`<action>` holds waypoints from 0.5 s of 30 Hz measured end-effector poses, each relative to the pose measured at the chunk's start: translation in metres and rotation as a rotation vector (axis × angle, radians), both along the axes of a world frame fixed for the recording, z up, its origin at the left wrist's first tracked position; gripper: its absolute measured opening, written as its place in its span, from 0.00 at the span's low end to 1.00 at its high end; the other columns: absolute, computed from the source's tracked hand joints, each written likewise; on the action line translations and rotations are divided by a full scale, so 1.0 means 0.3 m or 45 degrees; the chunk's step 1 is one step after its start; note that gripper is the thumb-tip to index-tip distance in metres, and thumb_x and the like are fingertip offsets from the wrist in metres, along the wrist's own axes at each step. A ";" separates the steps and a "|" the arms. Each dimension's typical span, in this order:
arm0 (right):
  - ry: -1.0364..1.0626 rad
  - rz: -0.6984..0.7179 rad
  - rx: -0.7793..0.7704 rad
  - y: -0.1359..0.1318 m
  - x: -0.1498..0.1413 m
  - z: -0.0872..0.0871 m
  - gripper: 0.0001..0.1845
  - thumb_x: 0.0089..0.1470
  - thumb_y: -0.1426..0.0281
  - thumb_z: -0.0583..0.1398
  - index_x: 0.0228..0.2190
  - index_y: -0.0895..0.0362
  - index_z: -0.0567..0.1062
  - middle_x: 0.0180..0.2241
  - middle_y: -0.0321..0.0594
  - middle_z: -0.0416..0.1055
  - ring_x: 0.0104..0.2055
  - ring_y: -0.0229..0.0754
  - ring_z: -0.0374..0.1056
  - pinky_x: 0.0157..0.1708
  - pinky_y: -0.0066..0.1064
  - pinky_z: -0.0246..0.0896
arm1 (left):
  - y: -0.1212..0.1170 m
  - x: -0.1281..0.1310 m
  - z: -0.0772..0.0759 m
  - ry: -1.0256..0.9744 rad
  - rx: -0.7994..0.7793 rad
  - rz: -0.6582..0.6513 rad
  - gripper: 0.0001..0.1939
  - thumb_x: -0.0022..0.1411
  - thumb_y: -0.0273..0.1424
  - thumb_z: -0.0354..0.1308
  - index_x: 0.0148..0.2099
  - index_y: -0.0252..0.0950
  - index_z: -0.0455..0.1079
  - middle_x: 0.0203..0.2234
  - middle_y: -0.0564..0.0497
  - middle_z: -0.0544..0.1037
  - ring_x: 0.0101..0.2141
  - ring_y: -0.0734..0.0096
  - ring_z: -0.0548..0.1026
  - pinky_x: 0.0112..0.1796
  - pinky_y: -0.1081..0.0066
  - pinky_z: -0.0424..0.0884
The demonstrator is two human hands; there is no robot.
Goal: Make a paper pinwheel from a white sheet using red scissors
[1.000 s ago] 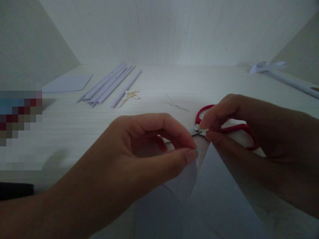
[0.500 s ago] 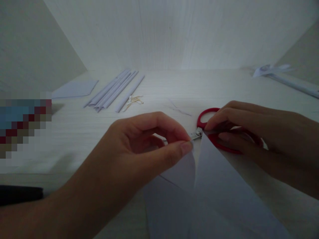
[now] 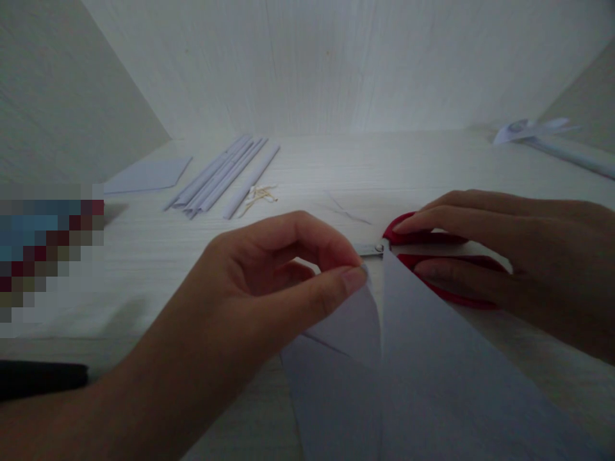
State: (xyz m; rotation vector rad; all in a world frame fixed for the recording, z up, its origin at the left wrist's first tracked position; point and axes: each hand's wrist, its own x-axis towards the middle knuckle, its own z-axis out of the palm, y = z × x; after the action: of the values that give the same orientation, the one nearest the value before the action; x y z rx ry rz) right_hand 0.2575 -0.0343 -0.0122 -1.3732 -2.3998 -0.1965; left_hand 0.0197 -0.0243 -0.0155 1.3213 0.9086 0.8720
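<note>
My left hand (image 3: 288, 288) pinches the corner of a flap of white paper (image 3: 348, 320) between thumb and forefinger. The sheet has a slit between this flap and a pointed right part (image 3: 427, 365), and it reaches down past the bottom edge. On the right, my right hand (image 3: 500, 250) is on the red handles of a pair of scissors (image 3: 406, 259), fingers on the far handle and thumb on the near one. Their metal blades point left, behind the paper's tip and my left fingertips, which hide the blade ends.
Several rolled paper tubes (image 3: 216, 176) lie at the back left, with cotton swabs (image 3: 259, 194) beside them. A folded paper (image 3: 148, 174) is farther left. Thin paper scraps (image 3: 348, 210) lie mid-table. A paper pinwheel-like piece on a stick (image 3: 567, 153) is back right. A black object (image 3: 43, 379) sits left.
My right hand has let go of the paper's right tip and moved onto the scissors' handles. The scissors have turned, and the handles are closer together. My left hand still pinches the flap.
</note>
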 end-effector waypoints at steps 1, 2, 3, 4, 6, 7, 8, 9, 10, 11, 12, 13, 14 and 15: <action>0.008 -0.023 -0.019 0.000 0.000 0.000 0.12 0.60 0.55 0.56 0.36 0.47 0.76 0.32 0.35 0.75 0.27 0.41 0.69 0.23 0.34 0.58 | -0.001 -0.002 0.000 0.002 -0.012 0.001 0.04 0.55 0.27 0.63 0.29 0.42 0.76 0.23 0.57 0.77 0.24 0.72 0.76 0.22 0.78 0.69; 0.016 -0.047 -0.031 -0.001 -0.002 0.000 0.11 0.59 0.55 0.57 0.35 0.47 0.76 0.30 0.34 0.75 0.26 0.41 0.69 0.22 0.34 0.58 | -0.002 -0.003 0.000 -0.008 -0.018 -0.008 0.04 0.55 0.27 0.63 0.29 0.42 0.76 0.23 0.57 0.77 0.24 0.72 0.75 0.22 0.78 0.69; 0.024 -0.067 -0.039 -0.002 -0.004 0.000 0.11 0.58 0.55 0.58 0.33 0.47 0.76 0.29 0.34 0.75 0.26 0.40 0.68 0.22 0.33 0.58 | -0.003 -0.004 0.000 -0.017 -0.020 -0.017 0.05 0.56 0.27 0.63 0.29 0.42 0.76 0.23 0.58 0.77 0.24 0.73 0.75 0.23 0.79 0.68; 0.033 -0.072 -0.045 -0.003 -0.006 -0.001 0.11 0.57 0.55 0.59 0.32 0.47 0.76 0.27 0.33 0.74 0.25 0.40 0.68 0.21 0.33 0.58 | -0.004 -0.005 0.000 -0.023 -0.021 -0.028 0.05 0.56 0.27 0.63 0.30 0.43 0.76 0.23 0.59 0.77 0.24 0.75 0.75 0.23 0.80 0.68; 0.055 -0.070 -0.051 -0.007 -0.010 -0.003 0.11 0.57 0.55 0.59 0.31 0.47 0.76 0.25 0.32 0.73 0.23 0.38 0.67 0.20 0.31 0.58 | -0.005 -0.007 0.001 -0.022 -0.010 -0.050 0.06 0.58 0.27 0.62 0.30 0.44 0.77 0.23 0.60 0.77 0.24 0.78 0.75 0.24 0.82 0.68; 0.072 -0.072 -0.052 -0.009 -0.012 -0.006 0.11 0.57 0.55 0.59 0.31 0.47 0.76 0.25 0.31 0.73 0.22 0.37 0.66 0.19 0.30 0.57 | -0.006 -0.008 0.002 -0.009 0.013 -0.047 0.07 0.59 0.27 0.62 0.30 0.45 0.77 0.23 0.61 0.78 0.25 0.79 0.75 0.24 0.83 0.68; 0.090 -0.075 -0.048 -0.011 -0.012 -0.010 0.10 0.56 0.55 0.60 0.32 0.46 0.76 0.24 0.30 0.72 0.21 0.36 0.65 0.17 0.29 0.57 | -0.007 -0.008 0.004 0.013 0.047 -0.033 0.07 0.59 0.28 0.62 0.30 0.45 0.77 0.23 0.61 0.78 0.25 0.80 0.75 0.25 0.84 0.69; 0.105 -0.078 -0.043 -0.012 -0.013 -0.015 0.10 0.56 0.54 0.60 0.33 0.46 0.76 0.24 0.30 0.72 0.20 0.36 0.65 0.16 0.28 0.55 | -0.008 -0.008 0.006 0.040 0.078 -0.013 0.06 0.59 0.28 0.63 0.30 0.45 0.77 0.24 0.61 0.78 0.26 0.80 0.75 0.25 0.84 0.69; 0.127 -0.088 -0.035 -0.013 -0.013 -0.020 0.11 0.55 0.54 0.60 0.32 0.46 0.75 0.23 0.30 0.71 0.19 0.35 0.64 0.15 0.27 0.54 | -0.009 -0.008 0.009 0.050 0.106 0.003 0.06 0.58 0.28 0.64 0.30 0.45 0.78 0.24 0.62 0.78 0.26 0.80 0.75 0.25 0.84 0.69; 0.164 -0.101 -0.027 -0.013 -0.013 -0.027 0.12 0.55 0.53 0.60 0.32 0.47 0.75 0.23 0.30 0.71 0.18 0.34 0.63 0.14 0.27 0.53 | -0.009 -0.007 0.012 0.050 0.116 0.017 0.06 0.56 0.27 0.65 0.29 0.45 0.78 0.24 0.62 0.78 0.25 0.79 0.74 0.25 0.83 0.68; 0.217 -0.116 -0.031 -0.013 -0.013 -0.034 0.13 0.54 0.52 0.60 0.32 0.48 0.74 0.22 0.30 0.71 0.18 0.34 0.63 0.13 0.27 0.52 | -0.009 -0.005 0.014 0.040 0.103 0.030 0.06 0.55 0.27 0.66 0.28 0.44 0.78 0.23 0.62 0.78 0.25 0.80 0.74 0.25 0.83 0.68; 0.283 -0.135 -0.046 -0.012 -0.013 -0.040 0.14 0.54 0.51 0.60 0.32 0.48 0.74 0.23 0.31 0.72 0.18 0.34 0.64 0.13 0.26 0.53 | -0.009 -0.003 0.016 0.013 0.072 0.043 0.06 0.55 0.26 0.66 0.28 0.44 0.77 0.23 0.61 0.77 0.25 0.80 0.73 0.24 0.83 0.67; 0.362 -0.154 -0.065 -0.011 -0.014 -0.047 0.15 0.53 0.51 0.61 0.32 0.48 0.74 0.23 0.31 0.73 0.18 0.34 0.65 0.14 0.26 0.55 | -0.008 0.000 0.016 -0.013 0.043 0.032 0.07 0.55 0.26 0.66 0.27 0.43 0.77 0.22 0.62 0.76 0.24 0.81 0.72 0.24 0.83 0.67; 0.452 -0.170 -0.098 -0.009 -0.017 -0.052 0.15 0.52 0.51 0.62 0.33 0.48 0.75 0.25 0.32 0.74 0.20 0.35 0.67 0.16 0.26 0.59 | -0.007 0.002 0.017 -0.015 0.020 0.056 0.06 0.55 0.26 0.66 0.28 0.43 0.77 0.23 0.62 0.76 0.24 0.81 0.72 0.24 0.83 0.67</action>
State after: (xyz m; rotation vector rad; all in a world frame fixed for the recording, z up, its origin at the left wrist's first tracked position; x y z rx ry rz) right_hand 0.2525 -0.0371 -0.0277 -1.4645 -2.0450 0.1000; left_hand 0.0203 -0.0262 -0.0105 1.3123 0.9260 0.9218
